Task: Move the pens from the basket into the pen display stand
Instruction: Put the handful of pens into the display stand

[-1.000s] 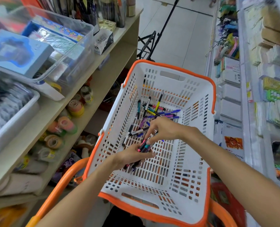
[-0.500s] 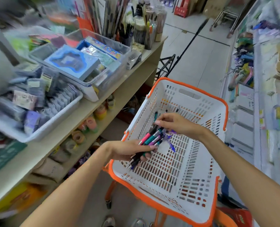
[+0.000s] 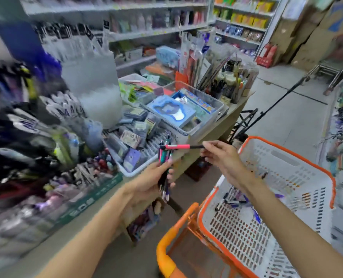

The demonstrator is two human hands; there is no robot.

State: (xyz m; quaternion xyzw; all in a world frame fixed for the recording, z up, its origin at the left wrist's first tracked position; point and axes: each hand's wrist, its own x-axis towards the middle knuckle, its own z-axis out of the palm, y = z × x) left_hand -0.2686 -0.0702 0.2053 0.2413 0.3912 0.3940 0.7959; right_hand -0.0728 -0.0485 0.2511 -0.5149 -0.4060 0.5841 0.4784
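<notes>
Sorting pens beside the display stand

Pen display stand (image 3: 36, 121), far left on the desk (image 3: 98, 199), is badly blurred; slots unreadable. Left hand (image 3: 146, 183) grips a bundle of pens (image 3: 164, 157) upright. Right hand (image 3: 220, 155) pinches 1 pink pen (image 3: 176, 146) by its tip, level, touching the bundle top. More pens lie in the basket (image 3: 287, 177) at right. Risk: pulling the pink pen could loosen the bundle and spill it.

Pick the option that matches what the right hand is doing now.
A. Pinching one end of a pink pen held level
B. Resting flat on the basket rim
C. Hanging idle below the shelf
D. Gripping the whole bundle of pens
A: the right hand pinches the dark end of the pink pen, which lies level, while the left hand grips the bundle of pens.
</notes>
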